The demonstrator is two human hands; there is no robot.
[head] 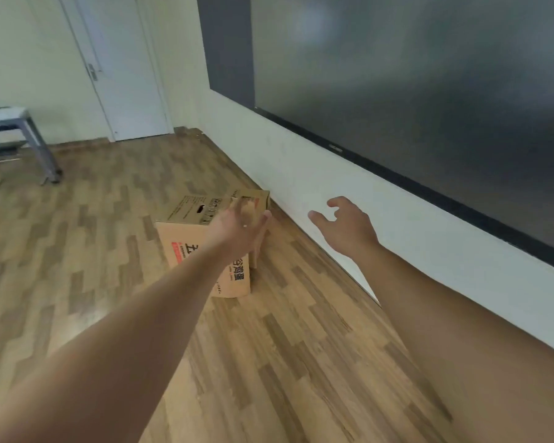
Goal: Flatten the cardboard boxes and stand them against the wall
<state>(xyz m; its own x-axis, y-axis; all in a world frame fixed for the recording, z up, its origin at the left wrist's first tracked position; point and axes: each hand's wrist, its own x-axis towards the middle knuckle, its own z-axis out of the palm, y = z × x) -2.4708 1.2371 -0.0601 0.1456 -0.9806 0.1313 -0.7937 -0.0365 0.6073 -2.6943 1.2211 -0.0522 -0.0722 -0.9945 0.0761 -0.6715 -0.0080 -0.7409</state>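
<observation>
Box [202,247] on the floor [109,251] by the wall [381,225], left hand [237,228] at its 1 o'clock corner, fingers blurred, grip unclear, right hand [349,228] at 3 o'clock, apart, fingers loosely curled, holding nothing

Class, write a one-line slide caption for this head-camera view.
Both hands, left and right, reach toward an unflattened cardboard box on the wooden floor beside the wall.

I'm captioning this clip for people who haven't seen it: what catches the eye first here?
Two bare arms reach forward over the wood floor. The left hand is at a printed cardboard box still standing unflattened near the white wall; the right hand hovers open. A large dark screen fills the wall above.
</observation>
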